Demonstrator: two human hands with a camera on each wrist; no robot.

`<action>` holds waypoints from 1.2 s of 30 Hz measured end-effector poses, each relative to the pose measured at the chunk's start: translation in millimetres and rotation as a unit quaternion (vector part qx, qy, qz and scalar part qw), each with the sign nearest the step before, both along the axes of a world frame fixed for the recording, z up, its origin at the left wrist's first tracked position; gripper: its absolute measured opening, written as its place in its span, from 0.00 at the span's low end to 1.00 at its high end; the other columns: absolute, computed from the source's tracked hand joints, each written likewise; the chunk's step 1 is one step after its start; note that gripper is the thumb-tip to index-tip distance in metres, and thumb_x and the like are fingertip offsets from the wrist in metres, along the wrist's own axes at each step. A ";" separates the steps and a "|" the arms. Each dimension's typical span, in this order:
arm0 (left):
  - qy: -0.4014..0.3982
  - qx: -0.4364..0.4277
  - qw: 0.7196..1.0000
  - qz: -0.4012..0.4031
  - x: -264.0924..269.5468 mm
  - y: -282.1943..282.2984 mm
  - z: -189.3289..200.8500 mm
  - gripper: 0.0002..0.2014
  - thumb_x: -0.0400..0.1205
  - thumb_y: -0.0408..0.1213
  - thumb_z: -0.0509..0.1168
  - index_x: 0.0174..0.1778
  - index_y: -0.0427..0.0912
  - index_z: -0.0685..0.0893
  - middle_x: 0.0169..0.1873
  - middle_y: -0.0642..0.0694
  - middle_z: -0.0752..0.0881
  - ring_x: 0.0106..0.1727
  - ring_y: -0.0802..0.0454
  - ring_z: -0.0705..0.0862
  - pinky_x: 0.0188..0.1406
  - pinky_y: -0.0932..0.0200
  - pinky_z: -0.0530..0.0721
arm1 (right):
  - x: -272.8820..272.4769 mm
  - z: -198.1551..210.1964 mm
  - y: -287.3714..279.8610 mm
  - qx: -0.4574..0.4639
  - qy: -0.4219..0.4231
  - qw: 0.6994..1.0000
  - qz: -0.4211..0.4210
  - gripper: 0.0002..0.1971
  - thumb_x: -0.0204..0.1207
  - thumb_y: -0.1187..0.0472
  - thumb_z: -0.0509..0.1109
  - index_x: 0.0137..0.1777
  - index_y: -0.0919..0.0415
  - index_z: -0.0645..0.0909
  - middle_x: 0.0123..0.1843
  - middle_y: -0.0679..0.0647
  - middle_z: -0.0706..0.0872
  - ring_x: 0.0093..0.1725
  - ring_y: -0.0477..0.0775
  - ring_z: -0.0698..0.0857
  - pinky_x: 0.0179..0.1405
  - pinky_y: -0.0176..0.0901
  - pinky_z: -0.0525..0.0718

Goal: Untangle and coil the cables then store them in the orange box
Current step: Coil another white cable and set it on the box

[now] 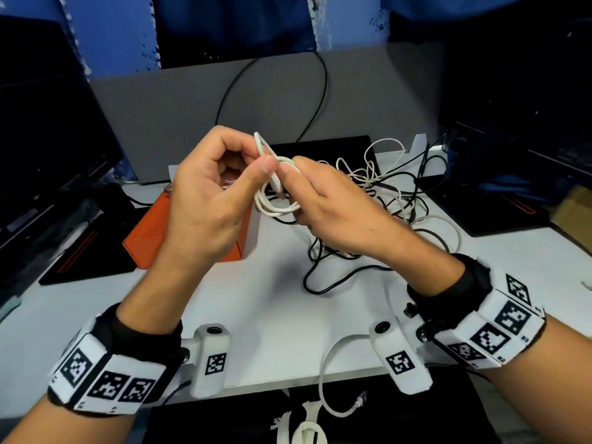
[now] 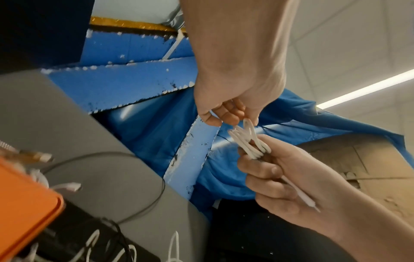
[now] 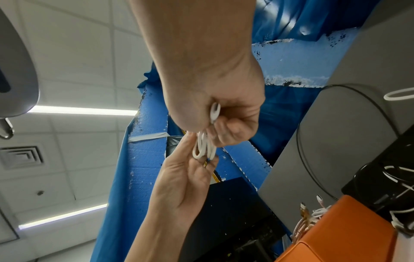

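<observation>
White desk [image 1: 272, 315], grey partition [image 1: 166, 116], blue sheeting [image 2: 139, 83], tiled ceiling [image 3: 74, 58] with strip lights [image 3: 82, 111].

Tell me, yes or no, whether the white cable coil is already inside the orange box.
No, both hands hold the white cable coil in the air beside the orange box.

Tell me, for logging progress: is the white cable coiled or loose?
Coiled: the white cable forms several stacked loops, pinched between left hand and right hand.

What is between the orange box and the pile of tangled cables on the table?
In the head view, only bare white table lies between the orange box and the tangled cables; the hands work a white cable above that gap.
</observation>
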State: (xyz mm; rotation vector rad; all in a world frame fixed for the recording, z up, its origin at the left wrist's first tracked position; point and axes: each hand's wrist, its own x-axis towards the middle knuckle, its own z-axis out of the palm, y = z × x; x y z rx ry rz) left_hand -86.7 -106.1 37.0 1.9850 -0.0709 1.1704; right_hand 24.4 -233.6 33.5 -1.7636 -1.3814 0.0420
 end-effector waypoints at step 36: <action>0.215 0.002 0.974 -0.071 -4.0 12.3 1.2 0.10 0.92 0.45 0.53 0.48 0.54 0.77 0.24 0.64 0.77 0.23 0.64 0.74 0.24 0.76 0.71 | 31.8 10.1 -10.6 -0.004 0.129 0.990 0.055 0.11 0.87 0.63 0.54 0.46 0.68 0.74 0.30 0.48 0.67 0.26 0.46 0.62 0.27 0.44 0.58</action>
